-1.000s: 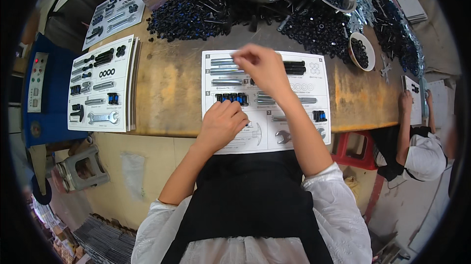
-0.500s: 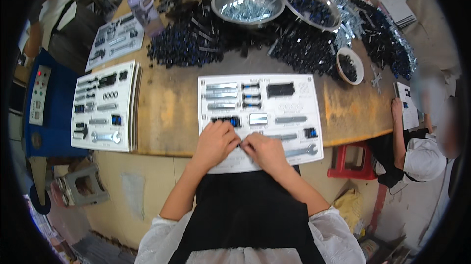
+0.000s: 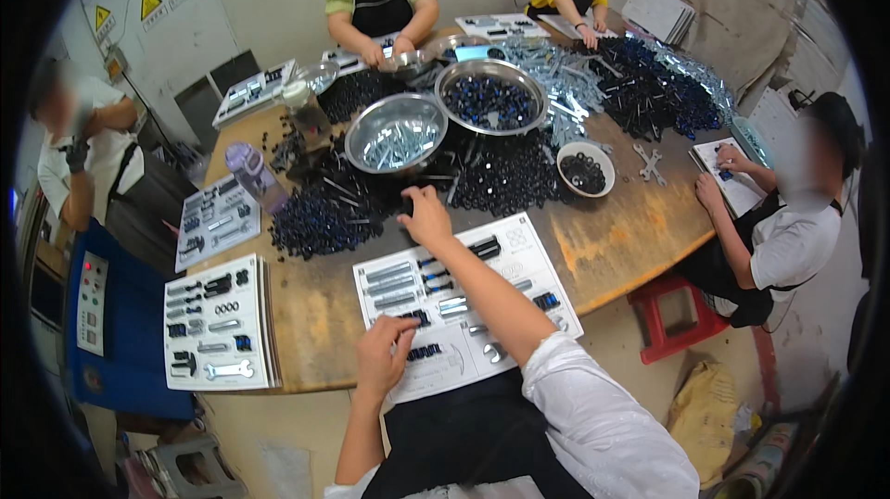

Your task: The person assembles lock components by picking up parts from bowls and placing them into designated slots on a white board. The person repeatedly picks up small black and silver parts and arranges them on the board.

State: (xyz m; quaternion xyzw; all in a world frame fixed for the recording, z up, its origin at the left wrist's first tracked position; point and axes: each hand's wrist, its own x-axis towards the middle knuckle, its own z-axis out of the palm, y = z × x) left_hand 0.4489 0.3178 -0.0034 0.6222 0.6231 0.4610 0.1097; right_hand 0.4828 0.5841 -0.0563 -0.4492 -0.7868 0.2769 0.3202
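Note:
A white printed sheet (image 3: pixel 540 263) lies tilted at the table's near edge, carrying rows of silver tubes (image 3: pixel 389 286), black bolts and a wrench (image 3: pixel 494 352). Above its left part is my left hand (image 3: pixel 383 355), thumb and fingers slightly apart, beside a row of small black parts (image 3: pixel 425 352). My right hand (image 3: pixel 428 218) reaches past the sheet's far edge to the heap of black parts (image 3: pixel 385 205). Its thumb and forefinger are spread, with nothing visible between them. My right forearm covers the sheet's middle.
Metal bowls of silver pins (image 3: pixel 397 139) and dark parts (image 3: pixel 491 101) stand beyond the heaps. A white bowl of black rings (image 3: pixel 586 171) and wrenches (image 3: pixel 648 165) lie to the right. A purple bottle (image 3: pixel 255 175) and stacked filled sheets (image 3: pixel 221 323) are at left. Other people work around the table.
My right hand has left the sheet and stretched forward to the black heap. My left hand has stayed over the sheet's left part. The view has tilted up and the sheet appears turned.

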